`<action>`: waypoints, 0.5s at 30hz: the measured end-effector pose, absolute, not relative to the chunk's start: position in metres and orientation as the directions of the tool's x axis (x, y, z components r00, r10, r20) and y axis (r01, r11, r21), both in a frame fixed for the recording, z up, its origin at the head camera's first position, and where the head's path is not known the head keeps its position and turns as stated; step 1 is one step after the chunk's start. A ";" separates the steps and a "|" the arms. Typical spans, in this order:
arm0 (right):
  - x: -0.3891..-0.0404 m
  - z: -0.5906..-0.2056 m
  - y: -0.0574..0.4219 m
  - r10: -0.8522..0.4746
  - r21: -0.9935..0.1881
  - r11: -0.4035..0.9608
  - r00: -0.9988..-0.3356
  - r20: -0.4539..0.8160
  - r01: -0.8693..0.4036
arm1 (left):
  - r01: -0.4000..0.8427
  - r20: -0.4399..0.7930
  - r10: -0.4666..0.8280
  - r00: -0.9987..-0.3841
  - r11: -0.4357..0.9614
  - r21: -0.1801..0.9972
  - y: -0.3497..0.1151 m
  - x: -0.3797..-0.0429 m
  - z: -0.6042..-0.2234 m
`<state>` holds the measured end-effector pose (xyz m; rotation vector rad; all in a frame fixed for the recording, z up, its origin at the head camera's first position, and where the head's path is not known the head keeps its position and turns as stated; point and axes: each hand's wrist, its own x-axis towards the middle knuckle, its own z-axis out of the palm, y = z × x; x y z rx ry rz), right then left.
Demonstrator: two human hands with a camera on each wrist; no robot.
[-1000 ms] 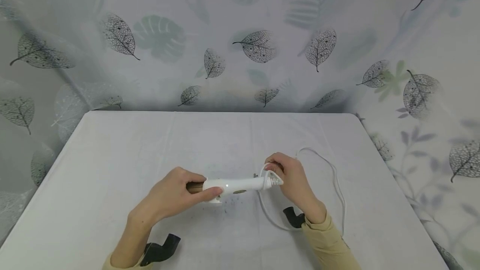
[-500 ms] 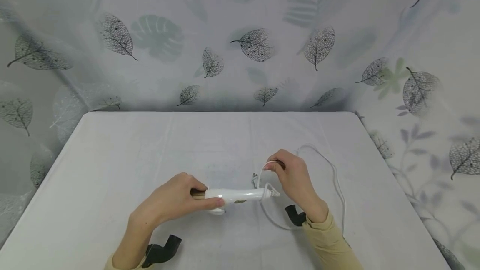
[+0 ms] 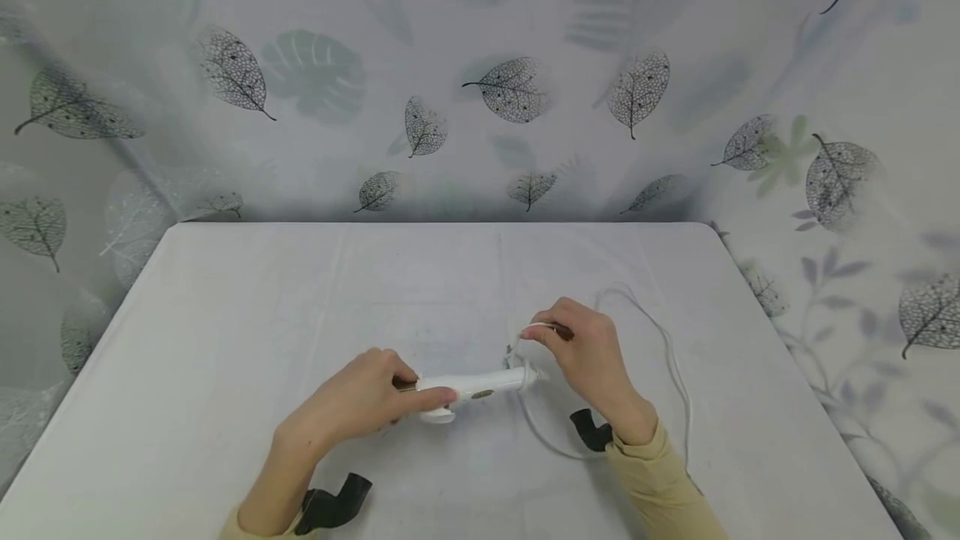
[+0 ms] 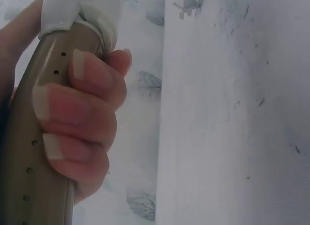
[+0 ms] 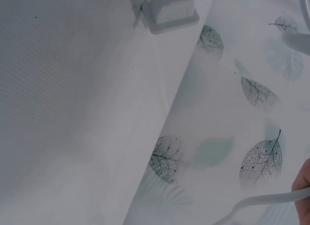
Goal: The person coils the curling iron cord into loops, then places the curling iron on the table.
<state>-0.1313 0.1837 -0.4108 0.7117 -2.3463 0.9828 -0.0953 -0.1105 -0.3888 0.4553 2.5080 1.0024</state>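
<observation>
My left hand (image 3: 352,398) grips the brown, vent-holed barrel (image 4: 19,147) of a white-handled hair styling iron (image 3: 480,386). In the left wrist view its fingers (image 4: 72,108) curl round that barrel. The handle points right, its cord end tilted slightly up. My right hand (image 3: 588,348) pinches the white power cord (image 3: 678,377), just beyond the handle's right end, where the cord loops round the handle. A sliver of that hand shows with the cord (image 5: 261,200) in the right wrist view. Behind the handle end sits the plug (image 3: 510,357), also seen as a pale block (image 5: 172,14).
A white-covered table (image 3: 300,290) lies under the hands. More cord arcs over it on the right, round my right forearm. A leaf-print curtain (image 3: 480,40) hangs behind and at both sides. A black camera mount (image 3: 337,502) juts from each wrist.
The styling iron first dropped a little, then its cord end rose and tilted up. My left hand has shifted right. My right hand, still pinching the cord, has drawn slightly away from the handle end.
</observation>
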 end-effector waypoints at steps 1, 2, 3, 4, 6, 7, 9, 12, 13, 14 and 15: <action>-0.131 -0.410 0.183 -0.272 -0.486 0.594 -0.729 0.628 -0.640 | 0.139 -0.247 0.426 -0.870 0.694 0.707 -0.110 -0.095 -0.389; -0.131 -0.410 0.182 -0.272 -0.484 0.583 -0.718 0.640 -0.652 | 0.130 -0.250 0.411 -0.877 0.703 0.699 -0.109 -0.095 -0.389; -0.131 -0.409 0.181 -0.272 -0.487 0.571 -0.712 0.648 -0.661 | 0.122 -0.251 0.391 -0.886 0.718 0.685 -0.108 -0.095 -0.389; -0.130 -0.408 0.180 -0.274 -0.493 0.556 -0.707 0.652 -0.670 | 0.105 -0.257 0.363 -0.896 0.735 0.670 -0.108 -0.095 -0.388; -0.129 -0.406 0.178 -0.278 -0.508 0.522 -0.700 0.657 -0.685 | 0.060 -0.270 0.293 -0.917 0.770 0.635 -0.106 -0.095 -0.387; -0.128 -0.405 0.177 -0.282 -0.512 0.505 -0.694 0.663 -0.695 | 0.028 -0.281 0.253 -0.926 0.786 0.617 -0.106 -0.094 -0.386; -0.127 -0.403 0.175 -0.283 -0.519 0.480 -0.685 0.671 -0.707 | -0.021 -0.287 0.185 -0.940 0.808 0.589 -0.105 -0.094 -0.384; -0.126 -0.402 0.174 -0.277 -0.516 0.468 -0.673 0.686 -0.718 | -0.060 -0.280 0.127 -0.952 0.815 0.576 -0.106 -0.094 -0.382; -0.126 -0.401 0.174 -0.278 -0.516 0.464 -0.671 0.687 -0.720 | -0.064 -0.275 0.120 -0.954 0.814 0.577 -0.107 -0.094 -0.382; -0.126 -0.402 0.174 -0.281 -0.519 0.460 -0.672 0.685 -0.721 | -0.062 -0.267 0.117 -0.957 0.813 0.579 -0.107 -0.095 -0.382; -0.126 -0.402 0.173 -0.286 -0.522 0.454 -0.673 0.682 -0.722 | -0.062 -0.262 0.114 -0.958 0.811 0.581 -0.107 -0.095 -0.382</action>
